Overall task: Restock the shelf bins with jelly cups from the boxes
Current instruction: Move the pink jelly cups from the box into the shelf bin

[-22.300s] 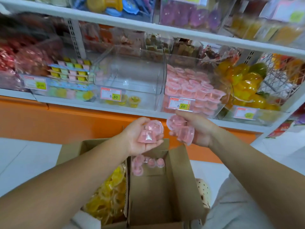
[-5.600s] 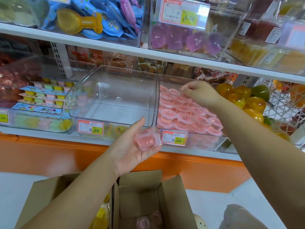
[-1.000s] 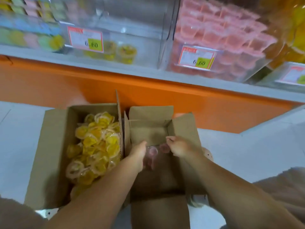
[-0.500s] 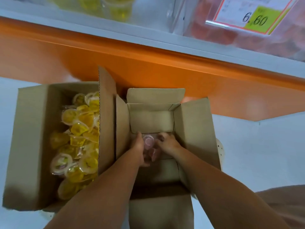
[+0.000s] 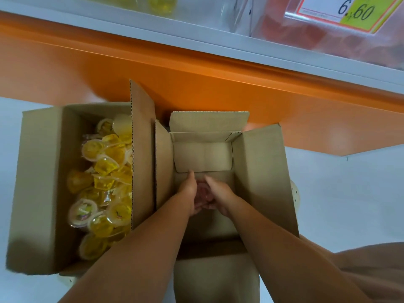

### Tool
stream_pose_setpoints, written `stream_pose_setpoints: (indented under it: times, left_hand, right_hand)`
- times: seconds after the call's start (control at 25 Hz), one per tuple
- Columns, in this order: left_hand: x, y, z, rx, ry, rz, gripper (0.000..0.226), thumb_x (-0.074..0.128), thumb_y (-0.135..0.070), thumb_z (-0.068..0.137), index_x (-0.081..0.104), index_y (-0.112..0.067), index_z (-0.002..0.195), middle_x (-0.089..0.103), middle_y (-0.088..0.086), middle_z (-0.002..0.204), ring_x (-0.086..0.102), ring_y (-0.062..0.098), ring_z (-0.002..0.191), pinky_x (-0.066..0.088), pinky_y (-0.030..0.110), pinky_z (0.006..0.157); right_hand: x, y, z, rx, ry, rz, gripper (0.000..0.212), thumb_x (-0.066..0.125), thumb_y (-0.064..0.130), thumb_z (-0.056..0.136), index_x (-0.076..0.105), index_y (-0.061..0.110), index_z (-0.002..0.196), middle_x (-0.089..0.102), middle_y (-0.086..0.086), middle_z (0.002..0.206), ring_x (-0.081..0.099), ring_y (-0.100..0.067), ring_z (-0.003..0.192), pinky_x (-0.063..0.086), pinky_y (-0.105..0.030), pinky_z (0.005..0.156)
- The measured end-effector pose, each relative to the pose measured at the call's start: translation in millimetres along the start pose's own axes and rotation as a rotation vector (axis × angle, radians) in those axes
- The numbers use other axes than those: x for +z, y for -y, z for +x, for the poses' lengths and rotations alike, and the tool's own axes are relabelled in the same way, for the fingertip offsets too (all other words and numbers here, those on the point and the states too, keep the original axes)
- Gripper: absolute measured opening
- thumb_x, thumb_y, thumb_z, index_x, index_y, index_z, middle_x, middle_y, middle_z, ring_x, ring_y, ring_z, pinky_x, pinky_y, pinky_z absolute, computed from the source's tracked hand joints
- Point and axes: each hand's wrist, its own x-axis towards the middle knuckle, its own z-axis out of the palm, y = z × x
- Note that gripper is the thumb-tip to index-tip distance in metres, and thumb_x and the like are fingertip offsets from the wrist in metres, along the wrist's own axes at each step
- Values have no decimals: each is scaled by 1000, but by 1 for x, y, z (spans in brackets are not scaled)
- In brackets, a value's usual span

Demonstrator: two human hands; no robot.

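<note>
1. the left hand [image 5: 188, 193] and the right hand [image 5: 219, 199] are both down inside the open brown cardboard box on the right [image 5: 260, 171], close together near its floor.
2. between the palms sits a small cluster of translucent pink jelly cups [image 5: 202, 193]. both hands cup inward round it, fingers curled and partly hidden. how many cups they hold cannot be told.
3. just beside it on the left, a second open brown cardboard box [image 5: 39, 182] holds a loose heap of translucent yellow jelly cups [image 5: 105, 178].
4. both boxes stand on the pale floor [image 5: 349, 193] against the orange base panel [image 5: 196, 84] under the white shelf edge [image 5: 196, 38].
5. on the shelf at upper right, a clear plastic bin [image 5: 317, 38] of pink contents carries a price label [image 5: 349, 12] reading 6.60.
</note>
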Motion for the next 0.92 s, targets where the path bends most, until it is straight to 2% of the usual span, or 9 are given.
stream_pose_setpoints:
  times: [0.2, 0.24, 0.4, 0.48, 0.6, 0.68, 0.76, 0.8, 0.92]
  left_hand:
    - [-3, 6, -2, 37, 8, -22, 53, 29, -62, 101, 62, -21, 110, 66, 6, 92, 62, 24, 89, 46, 41, 90]
    - [-4, 7, -1, 40, 0, -15, 53, 29, -62, 101, 62, -21, 111, 65, 5, 95, 62, 24, 93, 45, 42, 94]
    - [-8, 7, 5, 25, -47, 12, 50, 33, -63, 99, 57, -20, 90, 66, 3, 88, 63, 24, 101, 41, 45, 104]
    - [-8, 6, 6, 9, -49, 8, 50, 34, -62, 100, 54, -19, 84, 64, 3, 84, 63, 23, 92, 42, 43, 101]
    - [-7, 5, 4, 8, 0, -33, 48, 36, -60, 100, 59, -19, 97, 66, 3, 86, 63, 20, 79, 47, 38, 82]
    - [-7, 3, -2, 21, 36, -61, 45, 39, -60, 99, 62, -22, 104, 68, 2, 83, 64, 17, 70, 46, 33, 67]
    - [-9, 2, -9, 40, 70, -73, 40, 47, -57, 97, 64, -21, 102, 70, 0, 69, 64, 13, 56, 46, 30, 62]
    - [-10, 0, -14, 58, 92, -59, 38, 53, -56, 95, 65, -20, 101, 70, 0, 67, 64, 12, 55, 47, 30, 62]
    - [-13, -6, -38, 153, 156, 49, 35, 64, -51, 91, 67, -17, 99, 73, 3, 86, 67, 16, 73, 52, 30, 67]
  right_hand:
    - [-1, 1, -4, 33, -3, 105, 41, 39, 44, 99, 63, 11, 108, 69, -13, 103, 65, -28, 96, 53, -40, 83]
    - [-2, 0, -3, 46, 10, 136, 41, 40, 45, 98, 62, 11, 106, 69, -13, 100, 65, -26, 92, 53, -39, 80]
    - [-10, 0, 3, 96, 34, 242, 39, 46, 47, 95, 60, 11, 104, 68, -9, 89, 64, -21, 76, 51, -34, 72]
    - [-18, 5, 2, 127, 70, 313, 40, 50, 42, 95, 59, 5, 109, 67, -14, 90, 65, -24, 76, 55, -36, 73]
    - [-26, 14, -11, 211, 203, 423, 40, 50, 31, 97, 61, -7, 101, 68, -22, 84, 69, -27, 67, 58, -30, 61]
    - [-26, 15, -19, 202, 251, 458, 39, 47, 28, 98, 63, -7, 94, 69, -21, 86, 69, -27, 72, 58, -31, 66]
    - [-27, 19, -28, 158, 248, 526, 38, 46, 28, 99, 65, -5, 93, 70, -20, 86, 68, -28, 75, 56, -34, 69]
    - [-28, 21, -32, 120, 223, 535, 36, 46, 28, 99, 65, -3, 93, 70, -18, 82, 68, -26, 71, 56, -33, 66]
    - [-34, 30, -50, -1, 120, 508, 32, 52, 30, 96, 62, 1, 86, 65, -14, 68, 63, -21, 52, 52, -24, 49]
